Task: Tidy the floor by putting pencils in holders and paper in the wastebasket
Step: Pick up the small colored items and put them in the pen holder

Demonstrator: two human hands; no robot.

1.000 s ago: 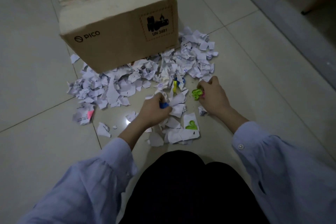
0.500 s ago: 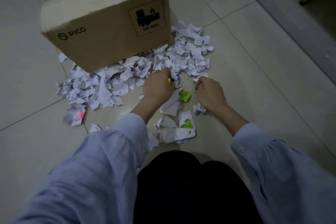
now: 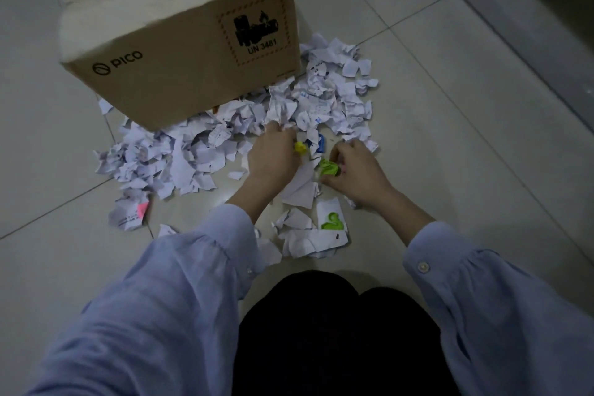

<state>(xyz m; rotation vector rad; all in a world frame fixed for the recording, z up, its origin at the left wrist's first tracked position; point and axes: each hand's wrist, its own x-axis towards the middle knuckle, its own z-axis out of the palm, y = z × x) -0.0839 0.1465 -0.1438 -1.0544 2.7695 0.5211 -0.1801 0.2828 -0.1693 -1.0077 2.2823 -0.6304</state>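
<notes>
A heap of torn white paper (image 3: pixel 225 151) lies on the tiled floor in front of a cardboard box (image 3: pixel 180 58). My left hand (image 3: pixel 273 156) reaches into the heap's near edge with its fingers curled down, and a yellow scrap (image 3: pixel 300 147) sits pinched at its thumb side. A blue scrap (image 3: pixel 320 142) lies just right of that. My right hand (image 3: pixel 356 173) grips a crumpled green paper ball (image 3: pixel 328 167) between thumb and fingers. More white pieces, one with a green mark (image 3: pixel 332 222), lie near my knees. No pencils or holders show.
The box carries a PICO print and stands at the upper left, with paper pushed against its base. A scrap with a pink patch (image 3: pixel 141 209) lies apart at the left. Bare tile stretches to the right, up to a grey ledge (image 3: pixel 530 42).
My left hand moved forward from the near scraps into the heap beside the yellow scrap. My right hand let go of the green ball, then took hold of it again.
</notes>
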